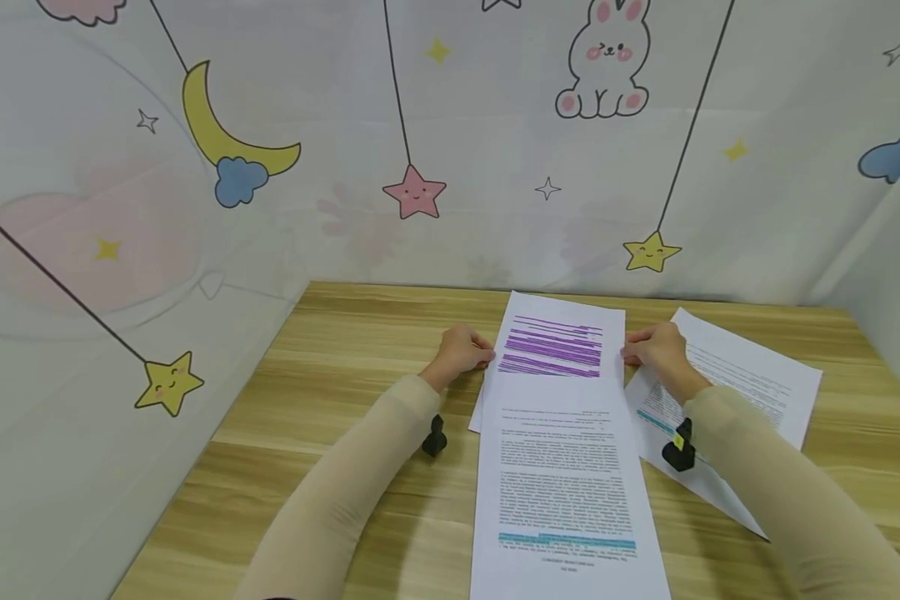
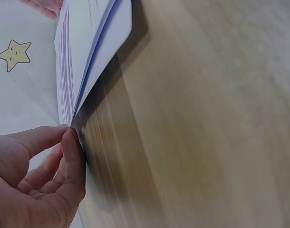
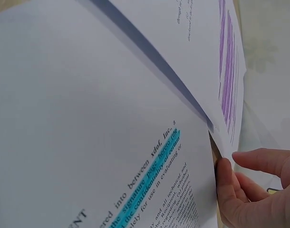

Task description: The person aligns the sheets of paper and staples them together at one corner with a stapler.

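Between both hands is printed paper (image 1: 555, 392), with purple marker lines across its far part and a cyan highlighted line near the close end. My left hand (image 1: 461, 354) pinches its left edge between thumb and fingers, at the purple lines. In the left wrist view, the left hand (image 2: 45, 175) grips the edge where paper layers (image 2: 102, 52) meet, tilted above the wood. My right hand (image 1: 656, 350) pinches the opposite edge; in the right wrist view, the right hand (image 3: 259, 185) has thumb and fingertips at the curled margin of the purple-marked paper (image 3: 230, 71).
Another printed sheet (image 1: 765, 375) with a cyan highlight lies angled at the right, partly hidden under the right forearm. A white paper corner (image 1: 477, 414) sticks out left of the held paper. Behind the wooden table (image 1: 360, 333) hangs a cartoon-patterned white curtain (image 1: 495, 242).
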`<state>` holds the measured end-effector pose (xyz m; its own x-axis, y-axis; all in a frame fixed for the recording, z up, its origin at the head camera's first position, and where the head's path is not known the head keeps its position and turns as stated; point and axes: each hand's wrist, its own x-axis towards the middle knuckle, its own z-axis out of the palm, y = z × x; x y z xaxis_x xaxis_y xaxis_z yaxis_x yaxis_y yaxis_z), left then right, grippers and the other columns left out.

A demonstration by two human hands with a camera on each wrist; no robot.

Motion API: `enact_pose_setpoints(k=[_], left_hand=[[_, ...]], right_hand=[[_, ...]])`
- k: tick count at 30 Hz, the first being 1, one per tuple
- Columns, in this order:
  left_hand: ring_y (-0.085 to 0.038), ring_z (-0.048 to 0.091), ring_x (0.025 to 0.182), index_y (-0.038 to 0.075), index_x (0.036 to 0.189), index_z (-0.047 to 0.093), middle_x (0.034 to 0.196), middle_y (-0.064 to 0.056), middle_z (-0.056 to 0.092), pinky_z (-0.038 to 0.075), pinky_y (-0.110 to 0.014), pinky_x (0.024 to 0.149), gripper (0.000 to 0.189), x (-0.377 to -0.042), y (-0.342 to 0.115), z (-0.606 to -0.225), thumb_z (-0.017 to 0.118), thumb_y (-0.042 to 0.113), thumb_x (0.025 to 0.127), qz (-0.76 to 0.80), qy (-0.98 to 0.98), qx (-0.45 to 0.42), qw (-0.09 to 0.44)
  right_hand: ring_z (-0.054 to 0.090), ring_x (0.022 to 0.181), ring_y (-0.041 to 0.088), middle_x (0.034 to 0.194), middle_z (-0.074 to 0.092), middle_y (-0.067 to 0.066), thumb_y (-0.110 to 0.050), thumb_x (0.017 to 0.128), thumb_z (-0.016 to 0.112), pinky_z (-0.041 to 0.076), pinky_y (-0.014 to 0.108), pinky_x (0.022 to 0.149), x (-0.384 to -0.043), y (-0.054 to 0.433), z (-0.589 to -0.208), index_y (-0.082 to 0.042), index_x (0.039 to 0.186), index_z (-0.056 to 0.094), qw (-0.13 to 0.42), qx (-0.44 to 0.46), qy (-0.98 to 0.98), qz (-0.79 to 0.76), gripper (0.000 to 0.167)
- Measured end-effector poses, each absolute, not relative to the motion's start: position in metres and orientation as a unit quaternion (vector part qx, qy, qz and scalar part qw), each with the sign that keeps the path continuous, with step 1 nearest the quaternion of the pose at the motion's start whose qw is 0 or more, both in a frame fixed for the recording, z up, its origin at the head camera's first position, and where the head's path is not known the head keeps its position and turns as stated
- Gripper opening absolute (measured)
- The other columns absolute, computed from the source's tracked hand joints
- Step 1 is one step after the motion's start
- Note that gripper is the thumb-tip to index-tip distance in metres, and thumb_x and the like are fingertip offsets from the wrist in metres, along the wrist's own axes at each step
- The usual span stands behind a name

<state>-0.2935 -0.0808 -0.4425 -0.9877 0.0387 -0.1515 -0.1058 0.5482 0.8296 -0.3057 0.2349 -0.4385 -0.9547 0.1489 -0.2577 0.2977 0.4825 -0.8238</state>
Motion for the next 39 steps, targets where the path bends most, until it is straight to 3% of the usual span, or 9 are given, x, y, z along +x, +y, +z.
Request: enact_pose_setpoints(k=[22,33,39], left_hand=[[-0.01,0.06,0.065,-0.006,0.093,0.073,0.088,-0.014,0.07,0.056,-0.019,0.061,0.007,-0.2931,-0.086,-0.4426,0.074,0.0,0.089,0.491,0.868,-0.021,0.076],[-0.012,0.062,0.067,-0.007,0.093,0.074,0.089,-0.015,0.071,0.058,-0.021,0.064,0.008,-0.2911,-0.0869,-0.4419,0.074,0.0,0.089,0.493,0.866,-0.02,0.074],[-0.011,0.062,0.067,-0.006,0.093,0.074,0.089,-0.015,0.071,0.058,-0.021,0.064,0.008,-0.2956,-0.0884,-0.4458,0.074,0.0,0.088,0.501,0.862,-0.018,0.073]], right_hand=[[0.065,0.061,0.01,0.116,0.061,0.027,0.004,0.091,0.069,0.059,0.022,0.065,-0.3028,0.2281,-0.4351,0.016,0.124,0.059,0.085,0.151,0.836,-0.52,0.037],[0.064,0.06,0.009,0.092,0.067,0.014,-0.002,0.092,0.069,0.057,0.019,0.062,-0.3022,0.2282,-0.4371,0.014,0.122,0.061,0.076,0.139,0.842,-0.517,0.035],[0.063,0.06,0.008,0.101,0.065,0.018,-0.003,0.092,0.069,0.057,0.018,0.061,-0.3014,0.2276,-0.4359,0.014,0.121,0.061,0.068,0.136,0.841,-0.518,0.035]])
